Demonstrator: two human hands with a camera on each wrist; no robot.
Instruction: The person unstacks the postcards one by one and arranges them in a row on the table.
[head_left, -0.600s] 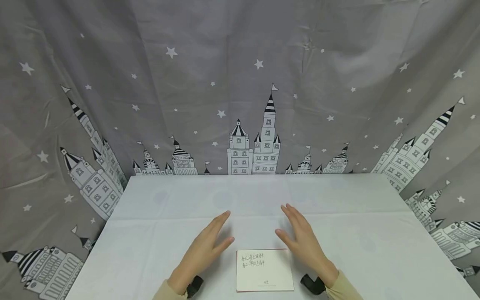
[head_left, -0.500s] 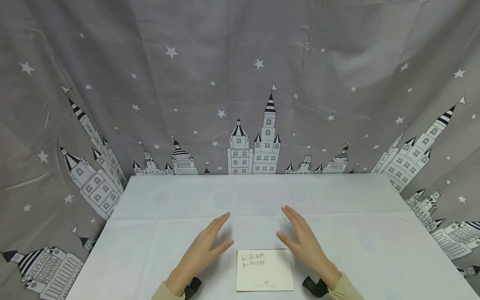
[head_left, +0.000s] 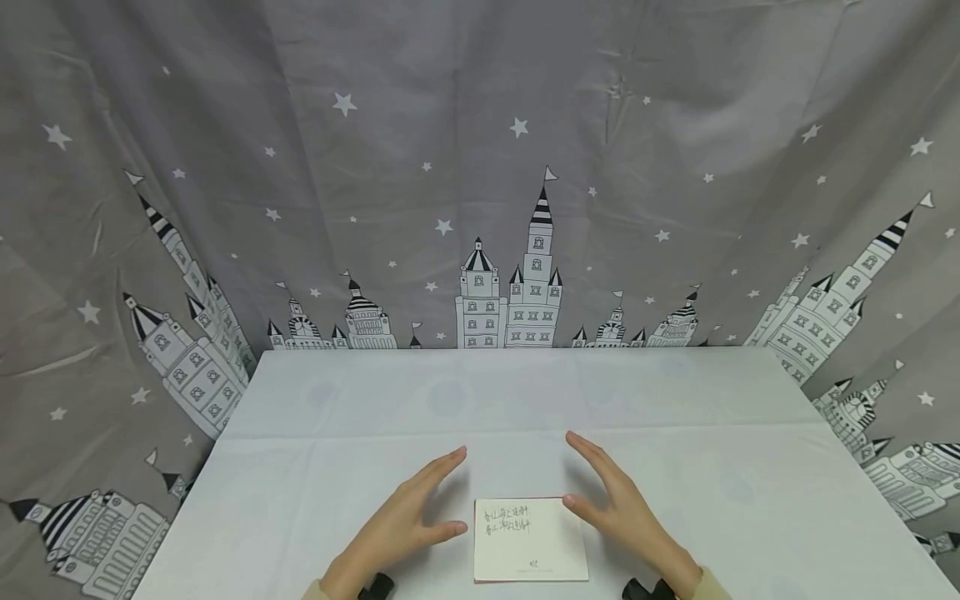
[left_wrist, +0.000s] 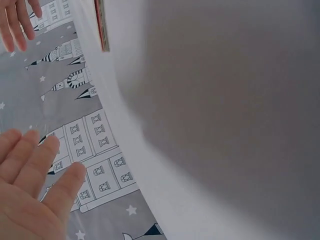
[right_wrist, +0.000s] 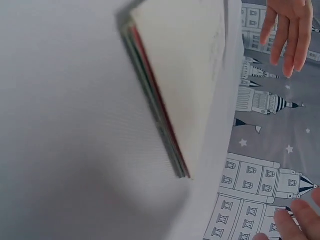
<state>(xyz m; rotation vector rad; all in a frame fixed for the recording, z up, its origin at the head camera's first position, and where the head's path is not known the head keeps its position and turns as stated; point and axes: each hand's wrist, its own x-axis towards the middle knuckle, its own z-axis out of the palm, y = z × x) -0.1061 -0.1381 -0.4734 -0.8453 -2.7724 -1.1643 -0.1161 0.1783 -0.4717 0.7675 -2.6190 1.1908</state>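
A small stack of cards (head_left: 532, 546) lies flat near the front of the white table, its cream top card bearing a few lines of handwriting. Red and green layers show along the edge of the card stack (right_wrist: 156, 100) in the right wrist view. To its left hovers my left hand (head_left: 397, 521), fingers extended and thumb apart, touching nothing. My right hand (head_left: 626, 517) hovers at the stack's right side, its thumb tip near the upper right corner; whether it touches cannot be told from above. Both palms face inward.
White cloth covers the table (head_left: 675, 400), with a crease running across it. Behind and at both sides hangs a grey curtain (head_left: 390, 125) printed with stars and castles. A black wrist camera (head_left: 377, 587) sits below my left hand.
Both hands have drawn back slightly toward the front edge, and their fingers have come down nearer the stack's level. The stack of cards has stayed in place.
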